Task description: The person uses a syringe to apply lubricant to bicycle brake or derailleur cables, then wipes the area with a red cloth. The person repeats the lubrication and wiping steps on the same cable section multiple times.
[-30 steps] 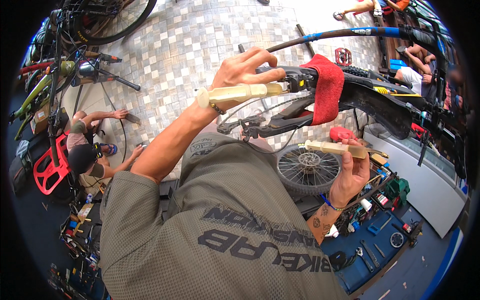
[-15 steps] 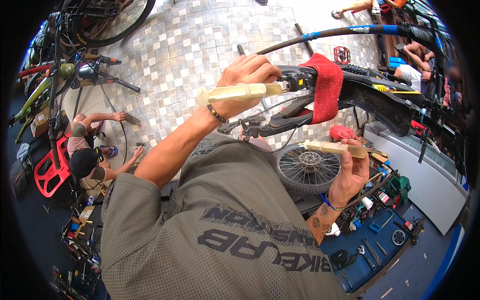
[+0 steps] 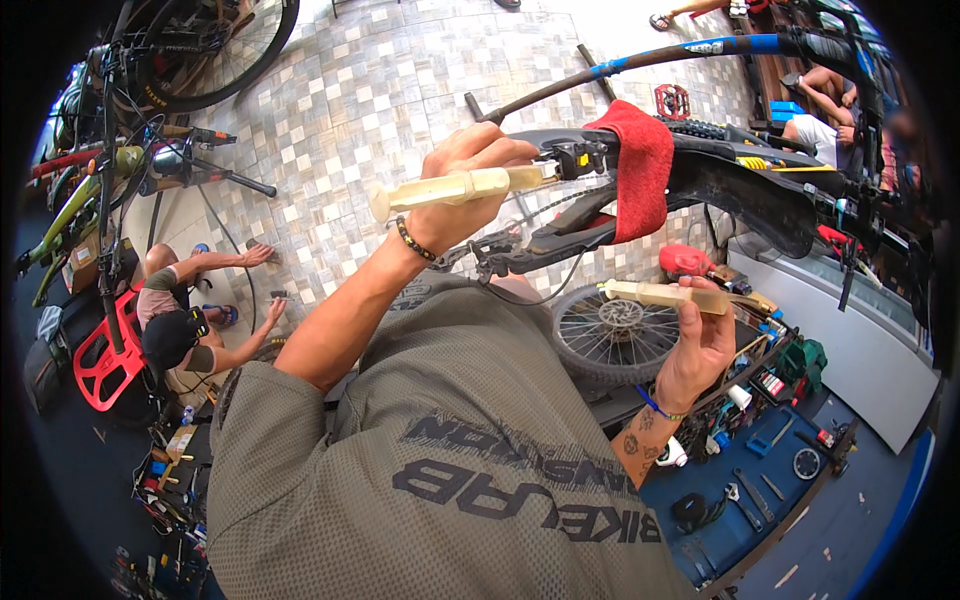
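Note:
My left hand (image 3: 464, 207) is raised at the rear of a dark bicycle frame, its fingers bent around a pale yellowish syringe (image 3: 450, 190) that lies across the hand. At its right end, the syringe meets a small black brake part (image 3: 577, 158). The thumb tip is hidden. My right hand (image 3: 697, 350) grips a second pale syringe (image 3: 660, 293) between thumb and fingers, lower and to the right; a thin tube leads off its right end. A red cloth (image 3: 640, 175) hangs over the bicycle frame (image 3: 745, 200) between the two hands.
A bicycle wheel (image 3: 615, 330) stands below the frame. To the lower right, a blue tool tray (image 3: 725, 555) holds wrenches. At left, a person in a black cap (image 3: 175, 335) crouches beside hanging bikes and a red plastic piece (image 3: 100, 365). Other people sit at far right.
The view has shifted slightly, so the bike, cloth and left hand appear a little farther left. Both hands keep their grips on the syringes.

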`<action>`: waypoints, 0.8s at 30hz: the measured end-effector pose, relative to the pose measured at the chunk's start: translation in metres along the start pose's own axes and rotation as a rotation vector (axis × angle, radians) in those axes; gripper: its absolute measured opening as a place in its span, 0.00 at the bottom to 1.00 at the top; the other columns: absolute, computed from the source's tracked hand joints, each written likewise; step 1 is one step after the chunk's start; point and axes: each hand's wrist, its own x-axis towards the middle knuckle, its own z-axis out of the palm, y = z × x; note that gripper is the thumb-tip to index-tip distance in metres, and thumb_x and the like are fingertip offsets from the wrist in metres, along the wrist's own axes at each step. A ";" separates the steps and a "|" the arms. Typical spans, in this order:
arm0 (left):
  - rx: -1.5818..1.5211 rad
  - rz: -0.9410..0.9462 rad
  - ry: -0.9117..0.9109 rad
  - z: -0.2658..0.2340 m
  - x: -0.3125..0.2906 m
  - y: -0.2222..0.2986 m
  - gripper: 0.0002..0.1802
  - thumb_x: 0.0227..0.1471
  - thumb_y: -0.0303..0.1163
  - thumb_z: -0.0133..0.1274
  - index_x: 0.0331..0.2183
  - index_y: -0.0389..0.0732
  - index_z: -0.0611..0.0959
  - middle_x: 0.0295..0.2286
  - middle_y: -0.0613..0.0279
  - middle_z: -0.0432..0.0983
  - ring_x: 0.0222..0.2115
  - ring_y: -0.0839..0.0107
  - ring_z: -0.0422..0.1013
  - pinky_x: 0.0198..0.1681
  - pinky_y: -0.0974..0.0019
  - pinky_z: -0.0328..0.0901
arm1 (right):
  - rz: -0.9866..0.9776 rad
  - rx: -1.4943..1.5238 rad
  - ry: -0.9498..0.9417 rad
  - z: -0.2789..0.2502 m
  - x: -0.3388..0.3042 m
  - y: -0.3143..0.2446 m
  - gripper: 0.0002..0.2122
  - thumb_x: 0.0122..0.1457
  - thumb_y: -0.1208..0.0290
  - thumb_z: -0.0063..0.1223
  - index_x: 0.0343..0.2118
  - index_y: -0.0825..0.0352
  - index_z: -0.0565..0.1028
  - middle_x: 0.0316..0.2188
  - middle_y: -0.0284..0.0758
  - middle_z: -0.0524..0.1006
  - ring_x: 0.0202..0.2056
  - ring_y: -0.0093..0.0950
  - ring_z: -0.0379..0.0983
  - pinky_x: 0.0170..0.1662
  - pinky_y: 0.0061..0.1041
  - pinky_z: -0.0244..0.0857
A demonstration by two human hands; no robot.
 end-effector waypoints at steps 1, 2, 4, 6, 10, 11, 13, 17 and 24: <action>0.006 -0.001 0.007 0.001 -0.001 0.000 0.06 0.53 0.26 0.65 0.35 0.45 0.88 0.27 0.63 0.76 0.27 0.63 0.76 0.29 0.60 0.71 | -0.001 0.001 0.000 0.000 0.000 0.000 0.14 0.64 0.75 0.65 0.50 0.74 0.78 0.48 0.41 0.81 0.50 0.32 0.79 0.57 0.32 0.71; -0.001 0.008 0.005 0.001 -0.001 0.000 0.07 0.52 0.26 0.65 0.36 0.45 0.88 0.26 0.63 0.76 0.27 0.63 0.76 0.29 0.60 0.71 | -0.001 0.001 -0.001 0.001 -0.001 0.001 0.14 0.64 0.75 0.65 0.49 0.74 0.78 0.47 0.41 0.81 0.50 0.32 0.79 0.57 0.32 0.71; -0.012 0.025 0.001 0.001 0.002 0.002 0.08 0.52 0.26 0.65 0.36 0.45 0.89 0.26 0.64 0.76 0.27 0.64 0.75 0.29 0.60 0.70 | -0.001 0.001 -0.002 0.001 0.000 0.001 0.14 0.64 0.74 0.65 0.49 0.74 0.78 0.47 0.42 0.81 0.50 0.32 0.79 0.57 0.32 0.71; 0.009 0.038 -0.009 0.000 0.003 0.001 0.08 0.51 0.27 0.66 0.36 0.46 0.89 0.27 0.65 0.76 0.27 0.65 0.75 0.29 0.60 0.70 | 0.000 -0.002 -0.002 0.001 0.000 0.001 0.14 0.64 0.74 0.65 0.49 0.74 0.78 0.47 0.42 0.81 0.50 0.32 0.79 0.57 0.32 0.71; 0.073 0.090 -0.016 -0.001 0.007 -0.003 0.09 0.49 0.29 0.67 0.36 0.47 0.89 0.27 0.65 0.75 0.28 0.65 0.75 0.30 0.60 0.70 | 0.002 0.001 -0.010 0.002 -0.001 0.000 0.14 0.64 0.73 0.66 0.49 0.74 0.78 0.47 0.42 0.81 0.50 0.32 0.79 0.57 0.32 0.71; 0.077 0.099 -0.016 -0.001 0.008 -0.004 0.10 0.49 0.29 0.68 0.37 0.47 0.89 0.28 0.65 0.76 0.28 0.65 0.75 0.30 0.61 0.70 | 0.001 0.003 -0.011 0.003 -0.001 0.000 0.14 0.64 0.73 0.66 0.49 0.74 0.78 0.47 0.42 0.81 0.50 0.32 0.79 0.57 0.32 0.71; 0.085 0.116 -0.014 -0.003 0.010 -0.007 0.10 0.49 0.30 0.68 0.37 0.47 0.89 0.29 0.65 0.76 0.29 0.65 0.75 0.31 0.61 0.70 | 0.003 0.007 -0.013 0.003 -0.001 -0.001 0.14 0.64 0.73 0.66 0.49 0.74 0.78 0.47 0.42 0.81 0.50 0.32 0.79 0.57 0.32 0.71; 0.138 0.172 -0.051 -0.008 0.013 -0.009 0.12 0.48 0.34 0.68 0.38 0.48 0.88 0.30 0.65 0.76 0.31 0.65 0.75 0.34 0.61 0.70 | 0.004 0.009 -0.009 0.001 -0.002 0.000 0.14 0.64 0.73 0.66 0.49 0.74 0.78 0.47 0.42 0.81 0.50 0.32 0.79 0.57 0.32 0.71; 0.157 0.291 -0.091 -0.017 0.024 -0.008 0.14 0.46 0.31 0.68 0.39 0.47 0.88 0.31 0.66 0.77 0.31 0.65 0.76 0.35 0.61 0.70 | 0.002 0.005 -0.010 0.003 -0.004 -0.001 0.14 0.64 0.74 0.65 0.50 0.74 0.78 0.48 0.42 0.81 0.50 0.32 0.79 0.57 0.31 0.71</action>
